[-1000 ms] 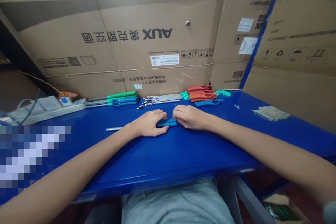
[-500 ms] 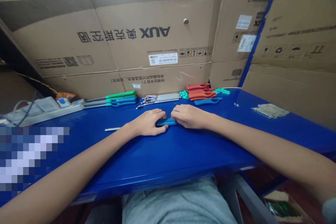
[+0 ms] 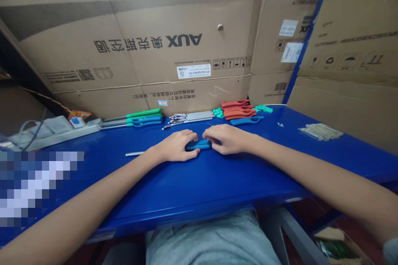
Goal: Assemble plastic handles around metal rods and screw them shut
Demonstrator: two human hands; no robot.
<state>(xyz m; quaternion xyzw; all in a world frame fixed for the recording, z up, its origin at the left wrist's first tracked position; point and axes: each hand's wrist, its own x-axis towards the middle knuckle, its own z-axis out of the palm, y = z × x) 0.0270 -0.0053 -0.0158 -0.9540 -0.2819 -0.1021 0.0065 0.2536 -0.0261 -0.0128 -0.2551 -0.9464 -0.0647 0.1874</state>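
Observation:
My left hand [image 3: 175,145] and my right hand [image 3: 225,138] lie together on the blue table [image 3: 192,182], both closed around a blue tool handle [image 3: 199,145] that shows between them. A thin metal shaft [image 3: 134,153] sticks out to the left from under my left hand. The fingers of my right hand pinch the handle's right end, and a fine wire tip pokes up just above them. Most of the handle is hidden under my fingers.
Along the back edge lie green and blue handled tools [image 3: 143,117], a bundle of metal rods [image 3: 189,116], red handles [image 3: 238,109] with one blue handle [image 3: 247,121], and small green caps [image 3: 218,112]. Pale sticks [image 3: 320,132] lie right. Cardboard boxes [image 3: 174,41] wall the back.
My hands stay on the blue handle; the right fingers shift slightly at its end. The view moves a little.

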